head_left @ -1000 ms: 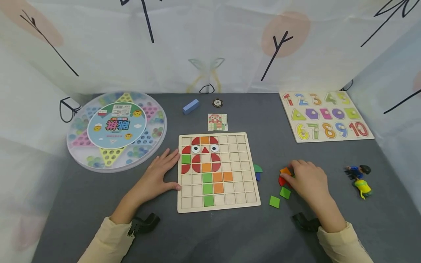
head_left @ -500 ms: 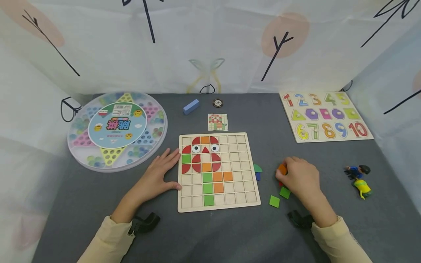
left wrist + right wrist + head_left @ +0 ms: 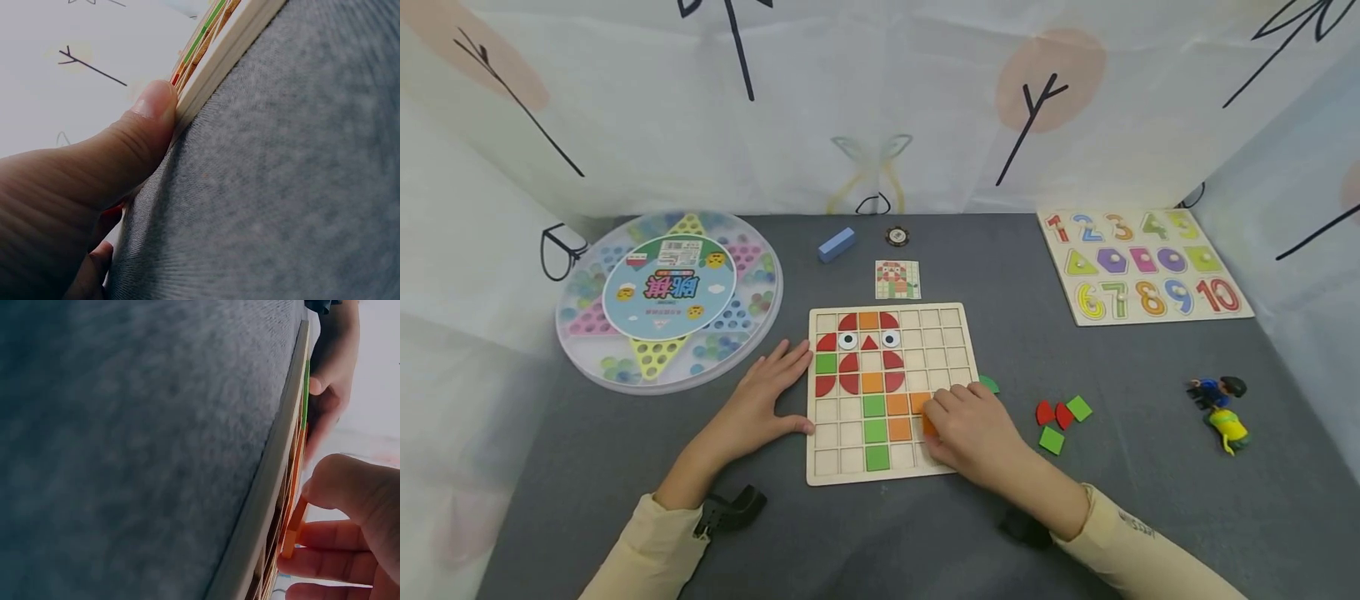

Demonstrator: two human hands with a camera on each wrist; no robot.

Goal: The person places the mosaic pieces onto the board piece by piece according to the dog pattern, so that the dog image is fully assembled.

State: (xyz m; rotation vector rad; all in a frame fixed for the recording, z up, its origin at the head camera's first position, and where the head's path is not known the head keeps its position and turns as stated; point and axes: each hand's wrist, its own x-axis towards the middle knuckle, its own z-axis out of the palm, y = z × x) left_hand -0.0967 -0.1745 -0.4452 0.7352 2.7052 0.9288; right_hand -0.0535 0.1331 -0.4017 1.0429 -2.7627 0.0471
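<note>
A wooden grid board (image 3: 842,461) lies flat, with red, orange and green tiles and two eye tiles in its cells. My left hand (image 3: 758,406) rests beside it, fingers extended and fingertips touching its left edge; the left wrist view has the thumb (image 3: 147,119) against that edge. Over the board's lower right part, my right hand (image 3: 973,433) pinches an orange square tile (image 3: 295,528) between thumb and fingers, tilted against the surface. The hand covers several cells there. A small picture card (image 3: 897,280) lies just behind the board.
Loose red tiles (image 3: 1045,413) and green tiles (image 3: 1078,407) lie right of the board. A green rounded piece (image 3: 988,383) shows at its right edge. Around stand a round game box (image 3: 760,350), a number board (image 3: 1157,265), toy figures (image 3: 1227,429), a blue block (image 3: 837,245) and a round chip (image 3: 897,236).
My right hand has picked up the orange tile from the loose pile and carried it left onto the board. My left hand has stayed at the board's left edge.
</note>
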